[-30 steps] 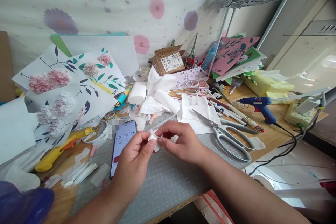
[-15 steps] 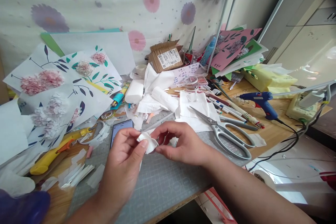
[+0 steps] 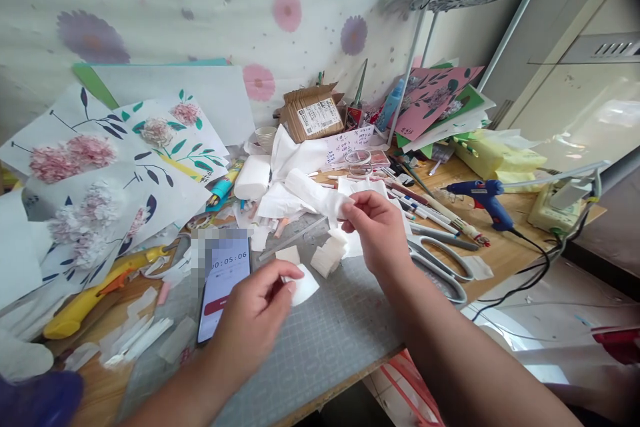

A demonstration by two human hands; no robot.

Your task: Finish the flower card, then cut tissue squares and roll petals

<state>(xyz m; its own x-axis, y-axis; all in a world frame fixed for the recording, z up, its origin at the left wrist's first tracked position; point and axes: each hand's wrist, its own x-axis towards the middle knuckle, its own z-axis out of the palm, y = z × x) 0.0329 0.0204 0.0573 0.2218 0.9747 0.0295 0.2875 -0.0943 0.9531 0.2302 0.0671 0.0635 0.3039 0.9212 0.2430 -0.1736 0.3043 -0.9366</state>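
Note:
My left hand (image 3: 267, 310) pinches a small white tissue square (image 3: 304, 287) between thumb and fingers, low over the mat. Further up and to the right, my right hand (image 3: 375, 223) has finger and thumb closed on a thin white tissue piece (image 3: 334, 205). Between the two hands lies a small stack of off-white paper pieces (image 3: 327, 256) on the grey cutting mat (image 3: 325, 340). Left of my left hand is a phone (image 3: 225, 280) with a timer on its screen. Scissors (image 3: 440, 260) rest partly hidden behind my right hand.
A blue glue gun (image 3: 483, 199) with a cable lies at the right, near pens and brushes (image 3: 430, 207). A yellow glue gun (image 3: 100, 297) is at the left among paper scraps. Flower pictures (image 3: 95, 160) lean at the back left; a cardboard box (image 3: 313, 113) stands behind.
My hands have moved apart, each now with its own tissue piece. My right hand went up and away, uncovering the paper stack; my left hand moved slightly down, showing more of the phone.

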